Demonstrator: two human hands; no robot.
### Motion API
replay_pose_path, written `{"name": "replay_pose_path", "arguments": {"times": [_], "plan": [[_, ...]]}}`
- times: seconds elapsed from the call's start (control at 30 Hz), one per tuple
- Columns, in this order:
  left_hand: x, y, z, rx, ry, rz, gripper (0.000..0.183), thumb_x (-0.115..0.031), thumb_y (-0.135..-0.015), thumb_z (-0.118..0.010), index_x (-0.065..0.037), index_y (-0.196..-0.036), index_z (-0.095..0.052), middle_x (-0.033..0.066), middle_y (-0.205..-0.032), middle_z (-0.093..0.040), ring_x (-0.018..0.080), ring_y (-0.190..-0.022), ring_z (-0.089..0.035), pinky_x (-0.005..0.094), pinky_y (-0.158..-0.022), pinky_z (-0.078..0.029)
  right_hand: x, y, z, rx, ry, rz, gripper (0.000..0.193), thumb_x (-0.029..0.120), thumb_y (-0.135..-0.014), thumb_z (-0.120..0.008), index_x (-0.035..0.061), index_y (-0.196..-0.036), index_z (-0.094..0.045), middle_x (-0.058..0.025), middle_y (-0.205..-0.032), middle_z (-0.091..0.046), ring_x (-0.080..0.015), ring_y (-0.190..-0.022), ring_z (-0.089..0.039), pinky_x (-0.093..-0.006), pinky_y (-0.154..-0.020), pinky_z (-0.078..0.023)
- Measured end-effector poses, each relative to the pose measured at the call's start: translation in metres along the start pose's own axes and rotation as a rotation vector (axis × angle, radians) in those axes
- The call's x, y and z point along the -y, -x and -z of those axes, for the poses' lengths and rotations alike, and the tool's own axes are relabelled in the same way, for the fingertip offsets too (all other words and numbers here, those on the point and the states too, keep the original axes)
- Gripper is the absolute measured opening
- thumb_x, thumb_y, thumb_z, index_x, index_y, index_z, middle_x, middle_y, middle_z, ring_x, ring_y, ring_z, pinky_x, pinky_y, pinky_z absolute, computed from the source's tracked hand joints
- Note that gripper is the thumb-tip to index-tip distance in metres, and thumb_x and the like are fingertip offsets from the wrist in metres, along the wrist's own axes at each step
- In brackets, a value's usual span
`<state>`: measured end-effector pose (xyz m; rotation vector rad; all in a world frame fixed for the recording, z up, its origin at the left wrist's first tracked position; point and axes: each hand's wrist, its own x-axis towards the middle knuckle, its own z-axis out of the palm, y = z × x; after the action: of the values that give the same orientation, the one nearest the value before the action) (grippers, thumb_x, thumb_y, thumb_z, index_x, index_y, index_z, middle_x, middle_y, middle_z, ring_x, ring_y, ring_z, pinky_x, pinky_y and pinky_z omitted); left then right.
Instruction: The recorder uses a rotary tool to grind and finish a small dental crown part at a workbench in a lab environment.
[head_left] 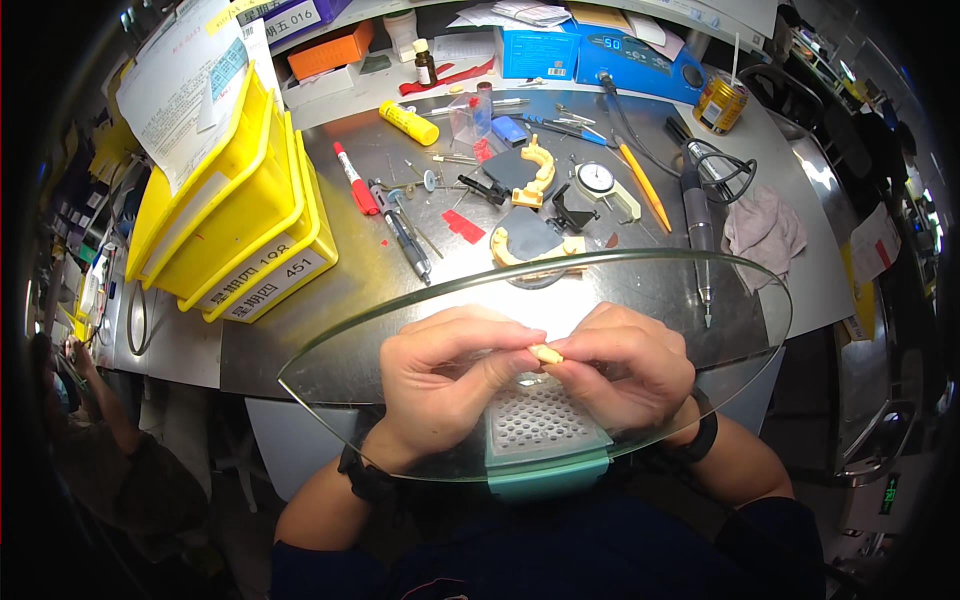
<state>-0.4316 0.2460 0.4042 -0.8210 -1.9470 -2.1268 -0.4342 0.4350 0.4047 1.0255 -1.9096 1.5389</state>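
Between the thumb and forefinger of my left hand [445,375] and those of my right hand [630,365] is a small cream-yellow dental piece [546,354]. Both hands pinch it from opposite sides, seen through a curved clear glass shield [350,350]. Just below the fingers lies a white perforated grille [540,420] in a pale green frame. Beyond the shield, cream dental models on dark bases stand on the bench: an upper-placed arch [537,172] and a nearer arch [510,250]. Details of the pinched piece are too small to make out.
Stacked yellow bins [230,220] with papers rise at the left. A blue control unit [640,60] stands at the back. A handpiece [697,220], dial gauge [597,178], yellow tube [408,123], red marker [355,178], can [720,105] and cloth [763,228] lie around.
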Motion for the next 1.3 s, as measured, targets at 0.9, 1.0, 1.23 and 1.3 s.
{"name": "replay_pose_path", "arguments": {"times": [0.9, 1.0, 1.23, 1.3], "plan": [[-0.0069, -0.0009, 0.0011, 0.076, 0.166, 0.238, 0.014, -0.003, -0.090, -0.061, 0.006, -0.099, -0.067, 0.0100, -0.087, -0.064, 0.0131, -0.079, -0.058, 0.0253, -0.072, -0.045, -0.0012, -0.0023, -0.0025, 0.037, -0.035, 0.034, 0.020, -0.003, -0.069, -0.079, 0.0007, -0.084, -0.066, -0.0083, -0.069, -0.065, -0.0179, -0.059, -0.062, -0.0264, -0.054, -0.047], [-0.0061, -0.0017, 0.0013, 0.084, 0.171, 0.240, 0.014, -0.004, -0.090, -0.061, 0.006, -0.099, -0.067, 0.0100, -0.086, -0.064, 0.0133, -0.079, -0.058, 0.0253, -0.073, -0.045, -0.0010, -0.0019, -0.0014, 0.042, -0.027, 0.030, 0.020, -0.002, -0.069, -0.079, 0.0008, -0.084, -0.066, -0.0083, -0.070, -0.065, -0.0178, -0.060, -0.062, -0.0263, -0.055, -0.047], [-0.0051, -0.0011, 0.0013, 0.038, 0.245, 0.190, 0.012, 0.000, -0.088, -0.063, 0.005, -0.099, -0.065, 0.0117, -0.089, -0.065, 0.0155, -0.083, -0.059, 0.0268, -0.076, -0.047, 0.0016, -0.0037, -0.0023, 0.019, -0.005, 0.030, 0.022, -0.005, -0.070, -0.076, -0.0015, -0.089, -0.066, -0.0096, -0.074, -0.066, -0.0180, -0.061, -0.063, -0.0260, -0.055, -0.048], [-0.0052, -0.0008, 0.0011, 0.034, 0.243, 0.181, 0.012, 0.001, -0.087, -0.063, 0.005, -0.098, -0.065, 0.0118, -0.090, -0.064, 0.0155, -0.083, -0.059, 0.0269, -0.076, -0.047, 0.0045, -0.0054, -0.0036, -0.003, 0.018, 0.023, 0.024, -0.008, -0.071, -0.075, -0.0035, -0.092, -0.066, -0.0112, -0.075, -0.066, -0.0184, -0.063, -0.064, -0.0258, -0.054, -0.049]]}}
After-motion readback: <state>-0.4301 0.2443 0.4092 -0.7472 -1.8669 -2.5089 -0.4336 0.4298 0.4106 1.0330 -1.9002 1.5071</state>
